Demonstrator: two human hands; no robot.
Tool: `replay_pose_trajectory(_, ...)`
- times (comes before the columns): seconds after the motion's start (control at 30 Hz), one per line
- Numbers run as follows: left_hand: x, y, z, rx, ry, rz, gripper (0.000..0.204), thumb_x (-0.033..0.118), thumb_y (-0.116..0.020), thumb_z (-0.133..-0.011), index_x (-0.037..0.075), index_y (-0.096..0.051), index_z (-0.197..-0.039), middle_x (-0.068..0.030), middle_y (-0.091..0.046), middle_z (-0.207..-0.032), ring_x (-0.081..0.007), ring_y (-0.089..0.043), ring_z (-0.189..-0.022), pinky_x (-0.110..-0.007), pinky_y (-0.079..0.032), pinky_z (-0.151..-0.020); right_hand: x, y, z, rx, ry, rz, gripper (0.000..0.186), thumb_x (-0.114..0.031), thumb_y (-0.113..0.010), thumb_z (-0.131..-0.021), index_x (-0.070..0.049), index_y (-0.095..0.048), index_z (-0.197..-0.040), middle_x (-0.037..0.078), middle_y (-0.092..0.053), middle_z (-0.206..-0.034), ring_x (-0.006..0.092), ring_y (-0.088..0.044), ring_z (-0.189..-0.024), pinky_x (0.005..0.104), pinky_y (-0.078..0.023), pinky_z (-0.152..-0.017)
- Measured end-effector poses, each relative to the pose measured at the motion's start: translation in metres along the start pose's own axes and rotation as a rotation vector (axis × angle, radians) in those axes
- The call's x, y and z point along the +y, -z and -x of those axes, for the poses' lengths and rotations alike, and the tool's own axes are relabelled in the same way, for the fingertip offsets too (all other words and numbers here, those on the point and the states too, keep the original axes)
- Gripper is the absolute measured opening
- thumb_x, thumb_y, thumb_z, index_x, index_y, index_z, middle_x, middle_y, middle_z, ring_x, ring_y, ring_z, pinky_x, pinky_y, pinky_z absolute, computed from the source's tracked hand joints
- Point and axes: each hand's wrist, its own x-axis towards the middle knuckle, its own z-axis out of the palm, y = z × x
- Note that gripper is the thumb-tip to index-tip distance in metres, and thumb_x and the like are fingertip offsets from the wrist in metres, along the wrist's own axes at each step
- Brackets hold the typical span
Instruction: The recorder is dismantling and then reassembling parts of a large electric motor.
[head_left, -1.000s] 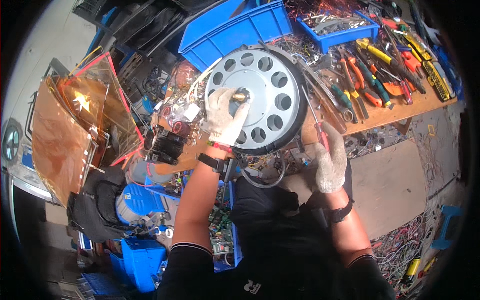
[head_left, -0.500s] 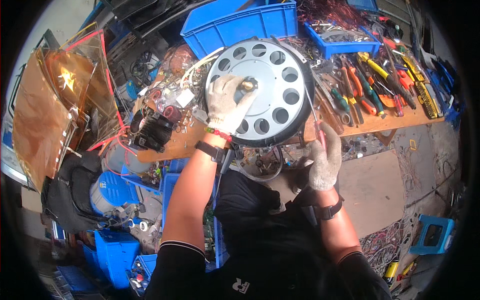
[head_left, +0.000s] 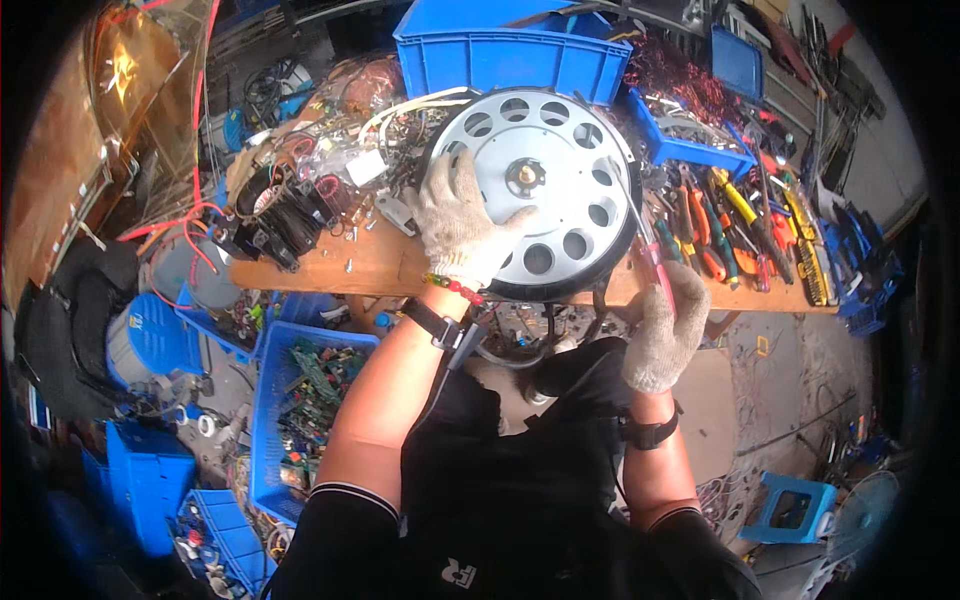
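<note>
A wheel (head_left: 490,165) with a silver disc face, round holes around it and a black outer edge lies on the wooden bench. At its centre sits a small brass-coloured axle end (head_left: 526,175). My left hand (head_left: 460,228), in a pale knit glove, rests on the disc's left side with fingers spread. In my gloved right hand (head_left: 665,335) is a screwdriver (head_left: 655,262) with a translucent red handle. Its shaft points up along the wheel's right edge; I cannot tell whether the tip touches it.
Behind the wheel stands a blue crate (head_left: 510,65). Pliers (head_left: 700,215) and other hand tools lie to the right, below a blue tray (head_left: 700,152) of metal parts. Small scrap (head_left: 345,190) covers the bench's left. A blue basket (head_left: 262,420) of circuit boards stands below left.
My left hand has come off the wheel's centre, now uncovered, and its fingers have spread on the left side. The right hand still holds the screwdriver at the right edge. The view has shifted.
</note>
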Motion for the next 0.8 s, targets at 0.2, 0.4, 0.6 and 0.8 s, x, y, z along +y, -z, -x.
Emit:
replay_pose_trajectory(0.2,-0.008,0.004,-0.002,-0.125,0.017,0.067,0.104,0.049,-0.090,-0.069,-0.001,-0.044,-0.148,-0.0230,-0.046,-0.149,-0.0411,-0.042,-0.140,-0.051,-0.033,-0.121,-0.005,-0.015,-0.006,-0.075,0.117,0.095,0.028,-0.012,-0.067,-0.100,0.000,-0.061,-0.125,0.007,-0.063,-0.106,0.0098,-0.059,-0.078,0.0250,-0.050,-0.069)
replay_pose_trajectory(0.4,-0.013,0.008,0.010,-0.025,0.155,0.127,0.099,0.036,-0.091,-0.073,-0.006,-0.041,-0.148,-0.0279,-0.043,-0.152,-0.0414,-0.042,-0.142,-0.050,-0.035,-0.120,-0.005,-0.012,-0.003,-0.124,0.075,0.197,0.028,-0.016,-0.070,-0.100,0.000,-0.065,-0.123,0.005,-0.064,-0.109,0.0120,-0.060,-0.093,0.0283,-0.051,-0.084)
replay_pose_trajectory(0.6,-0.036,-0.002,0.012,0.011,0.355,0.436,0.097,0.033,-0.092,-0.070,-0.002,-0.044,-0.146,-0.0313,-0.042,-0.151,-0.0444,-0.038,-0.144,-0.054,-0.034,-0.121,-0.011,-0.006,-0.004,-0.165,0.036,0.224,0.029,-0.014,-0.070,-0.099,0.000,-0.063,-0.124,0.008,-0.066,-0.115,0.0150,-0.062,-0.100,0.0306,-0.051,-0.091)
replay_pose_trajectory(0.8,-0.025,0.020,0.000,-0.193,0.408,0.286,0.083,0.041,-0.090,-0.074,-0.002,-0.057,-0.137,-0.0218,-0.057,-0.136,-0.0386,-0.055,-0.129,-0.048,-0.047,-0.110,-0.020,-0.018,-0.024,-0.214,0.158,0.255,0.026,-0.012,-0.071,-0.098,-0.001,-0.062,-0.120,0.010,-0.066,-0.115,0.0166,-0.063,-0.102,0.0320,-0.052,-0.093)
